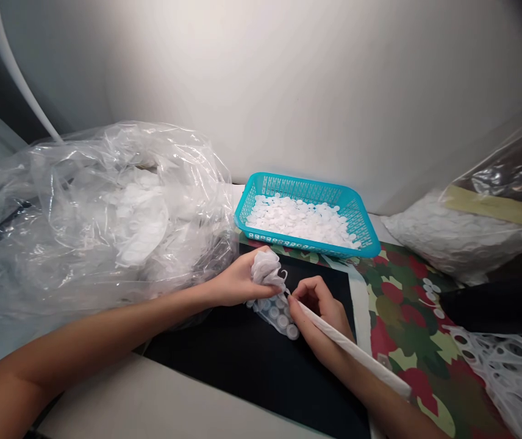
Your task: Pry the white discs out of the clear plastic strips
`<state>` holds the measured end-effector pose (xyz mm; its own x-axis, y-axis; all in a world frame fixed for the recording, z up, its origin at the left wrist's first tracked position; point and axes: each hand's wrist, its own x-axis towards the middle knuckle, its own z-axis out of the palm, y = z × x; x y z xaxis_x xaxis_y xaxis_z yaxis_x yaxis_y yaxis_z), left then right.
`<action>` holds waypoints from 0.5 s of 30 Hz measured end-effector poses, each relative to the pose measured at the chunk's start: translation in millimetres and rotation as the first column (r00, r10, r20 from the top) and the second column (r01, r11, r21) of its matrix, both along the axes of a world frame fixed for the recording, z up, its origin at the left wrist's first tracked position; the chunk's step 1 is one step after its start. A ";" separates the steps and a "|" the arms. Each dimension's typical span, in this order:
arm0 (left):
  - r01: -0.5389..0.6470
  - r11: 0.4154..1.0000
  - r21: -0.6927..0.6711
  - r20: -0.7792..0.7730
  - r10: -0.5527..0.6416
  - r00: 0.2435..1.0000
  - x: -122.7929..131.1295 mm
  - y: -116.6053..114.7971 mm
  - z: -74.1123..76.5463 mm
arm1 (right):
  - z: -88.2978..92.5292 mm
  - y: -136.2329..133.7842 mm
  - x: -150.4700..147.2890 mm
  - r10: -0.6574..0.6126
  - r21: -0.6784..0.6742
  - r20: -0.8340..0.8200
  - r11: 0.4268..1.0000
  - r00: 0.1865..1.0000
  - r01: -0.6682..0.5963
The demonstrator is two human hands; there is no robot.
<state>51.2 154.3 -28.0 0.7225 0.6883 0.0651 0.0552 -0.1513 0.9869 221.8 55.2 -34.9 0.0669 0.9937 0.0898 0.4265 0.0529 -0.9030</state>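
My left hand [238,280] is wrapped round the gathered neck of a clear plastic bag [268,268]. Below that hand the bag's lower part, filled with round whitish discs [282,320], hangs down over a black mat [243,360]. To its right my right hand [318,308] pinches a thin white strip [352,347] between thumb and forefinger close to the bag's neck. The strip runs back along the right forearm, and a small curled end shows beside the neck.
A turquoise basket [361,247] of small white discs stands behind the hands. At the left lies a large clear bag [82,225] with white contents. On the right are another filled bag [462,238], white ring scraps [512,366] and a patterned cloth [407,317].
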 end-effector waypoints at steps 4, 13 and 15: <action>0.043 0.999 -0.004 -0.020 -0.043 0.999 -1.1 -0.3 1.5 | -1.7 -1.9 -1.3 0.013 0.009 0.048 1.000 0.999 -0.013; 0.087 0.994 -0.060 0.035 -0.085 0.996 0.7 -3.1 4.6 | -1.0 -0.8 -2.8 -0.030 0.085 0.078 0.996 0.996 0.023; 0.038 0.996 -0.075 0.037 -0.036 0.999 1.2 -3.4 5.8 | -1.7 -1.9 -2.3 -0.050 0.110 0.078 0.993 0.996 0.041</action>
